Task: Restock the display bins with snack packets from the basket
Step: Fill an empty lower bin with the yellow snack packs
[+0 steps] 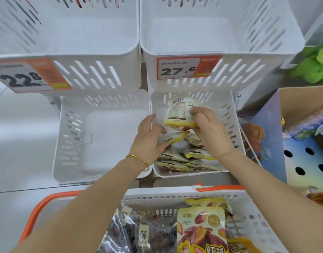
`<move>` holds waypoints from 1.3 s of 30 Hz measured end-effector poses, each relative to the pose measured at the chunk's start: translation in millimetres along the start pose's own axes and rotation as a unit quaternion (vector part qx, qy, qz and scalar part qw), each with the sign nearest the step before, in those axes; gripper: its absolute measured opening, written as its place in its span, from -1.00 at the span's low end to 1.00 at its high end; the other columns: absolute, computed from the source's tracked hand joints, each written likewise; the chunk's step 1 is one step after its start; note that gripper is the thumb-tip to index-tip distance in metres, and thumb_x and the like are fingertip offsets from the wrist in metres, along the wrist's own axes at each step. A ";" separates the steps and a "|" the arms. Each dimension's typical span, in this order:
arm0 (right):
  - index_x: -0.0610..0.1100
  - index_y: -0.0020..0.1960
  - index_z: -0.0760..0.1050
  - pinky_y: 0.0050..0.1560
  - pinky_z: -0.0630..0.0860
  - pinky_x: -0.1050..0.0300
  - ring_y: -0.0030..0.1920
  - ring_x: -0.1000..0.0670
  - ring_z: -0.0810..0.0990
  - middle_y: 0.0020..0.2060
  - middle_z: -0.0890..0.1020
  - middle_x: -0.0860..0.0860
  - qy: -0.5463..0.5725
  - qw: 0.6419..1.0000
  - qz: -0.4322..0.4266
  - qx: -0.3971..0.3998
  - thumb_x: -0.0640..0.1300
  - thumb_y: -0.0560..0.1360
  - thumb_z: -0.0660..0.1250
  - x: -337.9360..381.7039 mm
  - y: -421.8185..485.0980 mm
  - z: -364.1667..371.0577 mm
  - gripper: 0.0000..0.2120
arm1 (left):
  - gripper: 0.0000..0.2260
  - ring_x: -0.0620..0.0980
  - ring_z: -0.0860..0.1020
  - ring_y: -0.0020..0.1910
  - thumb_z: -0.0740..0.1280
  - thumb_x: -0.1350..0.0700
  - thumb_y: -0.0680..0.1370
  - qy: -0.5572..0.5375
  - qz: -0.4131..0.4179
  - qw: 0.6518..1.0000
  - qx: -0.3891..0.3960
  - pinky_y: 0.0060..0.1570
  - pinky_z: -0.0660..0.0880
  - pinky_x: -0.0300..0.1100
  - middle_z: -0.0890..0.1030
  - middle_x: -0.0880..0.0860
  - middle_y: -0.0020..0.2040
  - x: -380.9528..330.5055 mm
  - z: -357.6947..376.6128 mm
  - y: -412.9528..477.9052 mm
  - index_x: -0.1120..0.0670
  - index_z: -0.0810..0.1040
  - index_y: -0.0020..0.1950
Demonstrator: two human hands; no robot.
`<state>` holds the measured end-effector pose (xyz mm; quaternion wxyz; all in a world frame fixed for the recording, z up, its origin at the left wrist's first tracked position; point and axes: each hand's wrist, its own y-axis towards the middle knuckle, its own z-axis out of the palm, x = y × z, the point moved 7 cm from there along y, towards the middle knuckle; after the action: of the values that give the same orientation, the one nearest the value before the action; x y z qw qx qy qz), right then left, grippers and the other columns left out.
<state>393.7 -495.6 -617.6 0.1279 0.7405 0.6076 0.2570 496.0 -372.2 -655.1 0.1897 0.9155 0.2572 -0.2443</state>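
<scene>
Yellow packet point(180, 112) was tilted over the lower right bin point(228, 114), pinched by right hand point(208, 128). Left hand point(149, 136) gripped a second packet point(173, 137) atop the loose heap point(177, 161). Likely risk: the heap lay slanted, so added packets could slide askew. Basket point(175, 199) sat below.

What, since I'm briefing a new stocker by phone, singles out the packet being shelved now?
Find the lower right bin, under the 27.6 price tag. The right hand holds one yellow-edged packet raised, barcode side showing; the other packets lie heaped beneath it.
</scene>
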 end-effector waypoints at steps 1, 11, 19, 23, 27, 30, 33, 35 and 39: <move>-0.36 0.08 0.46 0.05 0.56 -0.11 0.12 -0.29 0.52 0.10 0.55 -0.28 0.026 0.999 0.023 0.008 -0.48 0.29 0.43 -1.5 4.7 4.3 -0.62 | -0.71 0.07 0.03 0.48 0.42 0.09 0.46 -0.006 -0.004 1.000 -0.013 0.30 -0.02 -0.36 0.11 0.14 0.49 -0.1 -0.1 0.1 0.17 0.50 0.12; -0.16 -0.10 0.36 0.02 0.40 0.23 0.22 -0.06 0.49 0.11 0.54 -0.07 0.282 0.920 0.217 0.164 -0.44 0.38 0.38 -28.2 29.8 65.3 -0.71 | -0.58 0.30 0.38 0.26 0.55 0.09 0.30 0.042 -0.017 0.997 -0.064 0.20 0.37 0.00 0.39 0.30 0.26 3.9 -9.0 -9.0 0.28 0.48 -0.03; -0.03 0.45 0.25 0.28 0.23 0.22 0.41 -0.01 0.27 0.43 0.29 0.00 0.203 0.918 0.230 0.250 -0.26 0.43 0.35 -22.3 29.0 71.8 -0.37 | -0.49 0.23 0.34 0.28 0.55 0.22 0.26 0.011 -0.027 0.999 -0.031 0.19 0.09 -0.37 0.39 0.23 0.27 13.3 -2.3 -14.7 0.27 0.43 0.12; -0.06 0.47 0.24 0.38 0.26 0.08 0.40 -0.06 0.29 0.42 0.32 -0.04 0.163 0.925 0.196 0.282 -0.23 0.42 0.37 -12.7 27.1 72.1 -0.34 | -0.47 0.17 0.31 0.28 0.53 0.20 0.31 0.014 -0.033 0.999 -0.038 0.16 0.11 -0.36 0.36 0.19 0.29 13.6 -7.5 -10.3 0.25 0.40 0.18; -0.02 0.51 0.15 0.41 0.22 0.03 0.44 -0.05 0.22 0.46 0.25 -0.01 0.151 0.925 0.204 0.282 -0.15 0.45 0.37 -15.6 21.7 65.4 -0.30 | -0.44 0.13 0.31 0.24 0.52 0.16 0.34 0.006 -0.041 0.999 -0.022 0.10 0.15 -0.35 0.34 0.15 0.28 10.2 -5.5 -14.5 0.23 0.36 0.24; -0.01 0.51 0.13 0.39 0.16 0.11 0.47 -0.03 0.16 0.48 0.21 0.01 0.152 0.932 0.209 0.256 -0.15 0.47 0.35 -14.5 14.1 45.6 -0.31 | -0.44 0.13 0.32 0.24 0.51 0.13 0.36 0.011 -0.044 0.999 -0.023 0.11 0.14 -0.34 0.34 0.16 0.28 5.7 -9.4 -23.7 0.24 0.36 0.26; -0.03 0.49 0.19 0.34 0.14 0.20 0.46 -0.01 0.17 0.47 0.25 0.03 0.156 0.941 0.216 0.207 -0.17 0.48 0.33 -6.5 -2.6 10.9 -0.37 | -0.48 0.18 0.37 0.21 0.51 0.12 0.37 0.023 -0.028 0.999 -0.024 0.13 0.12 -0.36 0.39 0.21 0.23 -2.5 -20.7 -36.3 0.26 0.39 0.22; -0.03 0.46 0.24 0.32 0.16 0.23 0.43 0.00 0.22 0.44 0.29 0.02 0.166 0.948 0.223 0.157 -0.17 0.49 0.33 4.7 -20.8 -21.9 -0.42 | -0.54 0.22 0.40 0.19 0.49 0.13 0.39 0.022 0.000 1.000 -0.020 0.16 0.12 -0.35 0.42 0.24 0.20 -15.5 -28.8 -51.9 0.27 0.42 0.18; -0.11 0.30 0.44 0.16 0.34 0.28 0.16 0.07 0.47 0.19 0.52 -0.02 0.214 0.934 0.271 0.089 -0.25 0.51 0.31 37.8 -70.7 -87.9 -0.64 | -0.58 0.11 0.35 0.22 0.33 0.01 0.40 -0.008 0.040 0.999 0.027 0.21 0.25 -0.24 0.42 0.23 0.22 -50.4 -39.6 -98.5 0.25 0.44 0.14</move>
<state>292.5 -453.6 -571.1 -0.1463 0.8130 0.4168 0.3794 416.6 -294.2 -617.5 0.1770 0.9277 0.2124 -0.2510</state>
